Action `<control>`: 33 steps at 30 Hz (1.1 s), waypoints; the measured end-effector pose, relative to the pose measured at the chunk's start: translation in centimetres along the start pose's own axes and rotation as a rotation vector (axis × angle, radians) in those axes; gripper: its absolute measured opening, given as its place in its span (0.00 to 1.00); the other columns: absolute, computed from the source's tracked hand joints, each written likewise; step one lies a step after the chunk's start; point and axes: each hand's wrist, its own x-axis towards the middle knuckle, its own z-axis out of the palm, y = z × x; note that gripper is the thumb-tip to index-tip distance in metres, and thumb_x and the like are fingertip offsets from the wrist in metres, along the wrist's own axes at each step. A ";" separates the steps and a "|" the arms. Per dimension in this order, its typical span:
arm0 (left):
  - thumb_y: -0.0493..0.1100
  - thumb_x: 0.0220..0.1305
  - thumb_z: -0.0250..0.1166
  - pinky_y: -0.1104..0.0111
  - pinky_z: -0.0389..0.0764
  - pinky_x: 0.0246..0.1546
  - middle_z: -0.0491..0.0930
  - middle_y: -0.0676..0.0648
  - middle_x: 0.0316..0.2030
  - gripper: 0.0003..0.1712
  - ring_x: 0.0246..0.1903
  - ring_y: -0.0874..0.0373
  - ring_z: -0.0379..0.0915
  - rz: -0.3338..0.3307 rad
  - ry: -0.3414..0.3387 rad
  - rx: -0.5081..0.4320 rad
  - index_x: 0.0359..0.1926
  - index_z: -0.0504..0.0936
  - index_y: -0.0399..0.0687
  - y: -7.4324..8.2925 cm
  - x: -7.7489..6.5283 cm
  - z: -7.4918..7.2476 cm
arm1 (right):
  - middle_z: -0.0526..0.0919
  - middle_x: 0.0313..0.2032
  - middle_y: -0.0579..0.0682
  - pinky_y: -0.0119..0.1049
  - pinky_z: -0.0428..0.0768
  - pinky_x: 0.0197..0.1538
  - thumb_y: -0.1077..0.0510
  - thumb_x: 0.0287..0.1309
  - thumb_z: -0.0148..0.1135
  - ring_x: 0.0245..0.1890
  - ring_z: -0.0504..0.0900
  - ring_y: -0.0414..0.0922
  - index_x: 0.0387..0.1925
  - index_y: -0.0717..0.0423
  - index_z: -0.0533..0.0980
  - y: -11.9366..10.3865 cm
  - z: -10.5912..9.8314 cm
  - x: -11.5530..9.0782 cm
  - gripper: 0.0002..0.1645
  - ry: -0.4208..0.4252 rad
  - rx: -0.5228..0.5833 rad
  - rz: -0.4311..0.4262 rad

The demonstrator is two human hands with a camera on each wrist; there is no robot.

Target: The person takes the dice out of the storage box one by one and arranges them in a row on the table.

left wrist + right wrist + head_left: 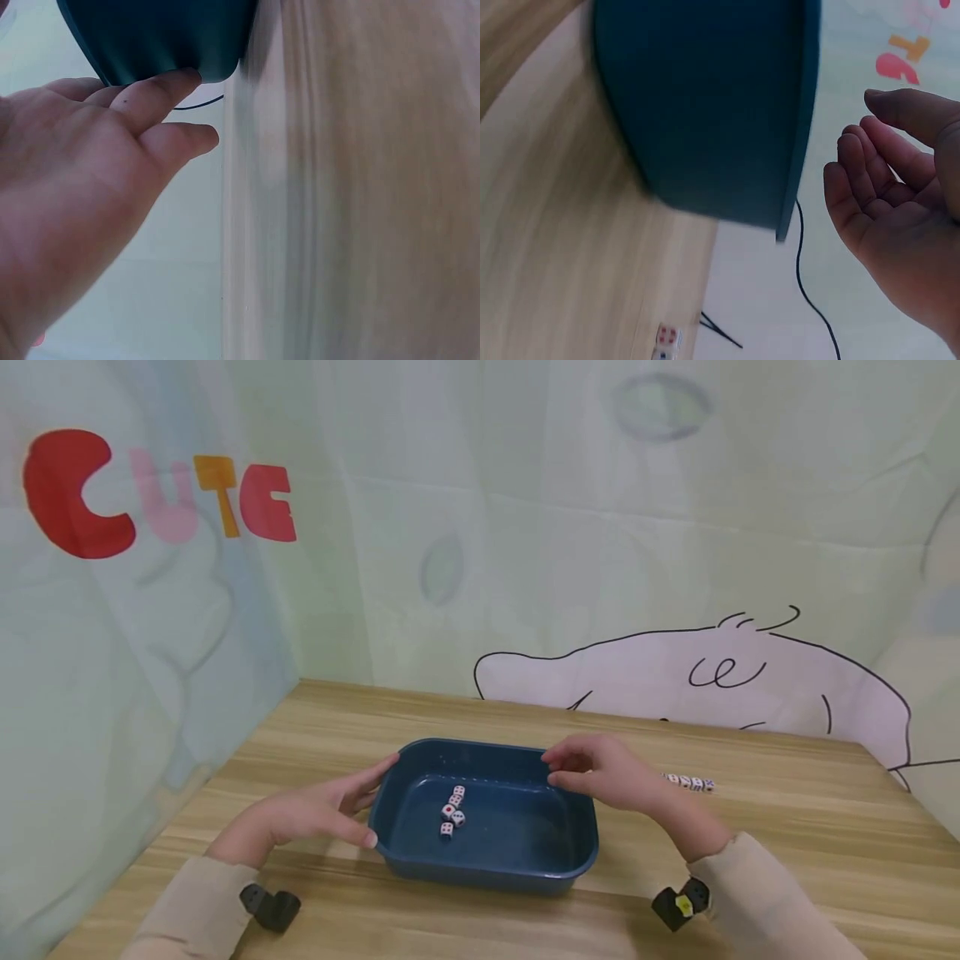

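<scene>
A dark blue rectangular tray (pixel 517 878) stands on the table with several white dice (pixel 448 811) lying in a loose line in its left half. Against the tray's left end rests my left hand (pixel 315 810), thumb at the front corner and extended fingers along the side. In the left wrist view, fingertips of the left hand (pixel 112 142) touch the tray's outer wall (pixel 157 45). My right hand (pixel 600 772) hovers over the back right rim, holding nothing. The right wrist view shows the right hand (pixel 900 165) with fingers loosely bent and thumb apart, beside the tray wall (pixel 705 112).
A row of dice (pixel 687 782) sits on the wooden table (pixel 787 827) behind my right forearm; part of it is hidden. A printed curtain (pixel 375 527) hangs along the table's back and left edges. A black device is strapped to each wrist.
</scene>
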 end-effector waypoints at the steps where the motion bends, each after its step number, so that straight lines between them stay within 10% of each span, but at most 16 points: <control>1: 0.41 0.58 0.69 0.39 0.50 0.65 0.35 0.30 0.74 0.62 0.70 0.28 0.40 0.000 0.000 -0.001 0.76 0.30 0.44 0.0 0.0 0.0 | 0.83 0.37 0.48 0.32 0.79 0.39 0.58 0.61 0.64 0.36 0.79 0.41 0.48 0.61 0.80 -0.3 0.3 0.2 0.16 -0.009 0.008 -0.006; 33: 0.41 0.59 0.68 0.41 0.51 0.65 0.35 0.30 0.74 0.61 0.70 0.28 0.39 0.018 -0.013 0.010 0.76 0.30 0.45 -0.2 0.1 -0.2 | 0.83 0.34 0.45 0.27 0.77 0.39 0.63 0.57 0.65 0.33 0.78 0.35 0.44 0.60 0.82 -3.6 8.9 4.1 0.12 -0.177 0.077 -0.050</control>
